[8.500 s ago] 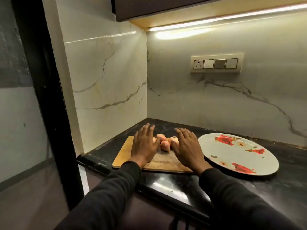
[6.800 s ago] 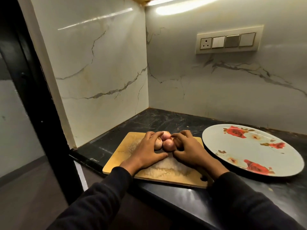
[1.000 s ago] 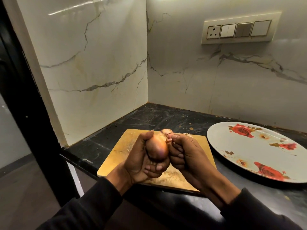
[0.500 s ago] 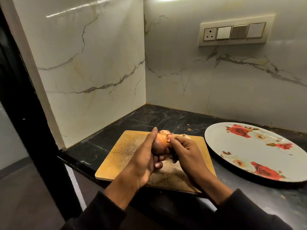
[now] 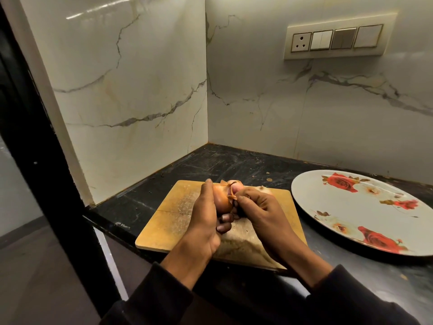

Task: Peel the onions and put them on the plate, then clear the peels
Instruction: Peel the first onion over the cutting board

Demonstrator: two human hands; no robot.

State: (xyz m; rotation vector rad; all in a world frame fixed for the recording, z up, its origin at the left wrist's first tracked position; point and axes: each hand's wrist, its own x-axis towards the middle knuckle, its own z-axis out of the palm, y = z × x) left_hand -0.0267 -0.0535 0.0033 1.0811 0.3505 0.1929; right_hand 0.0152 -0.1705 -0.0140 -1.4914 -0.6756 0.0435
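Since a moment ago, a strip of skin has lifted from the onion (image 5: 222, 200). Left hand (image 5: 203, 221) grips it above the cutting board (image 5: 174, 211); right hand (image 5: 260, 213) pinches the peel (image 5: 230, 196). Plate (image 5: 351, 207) lies right.

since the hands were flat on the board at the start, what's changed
The left hand has picked one onion up off the cutting board and grips it above the board. The right hand has curled in and pinches a strip of skin at the onion's top. Another onion stays behind the hands. The flowered plate is still bare.
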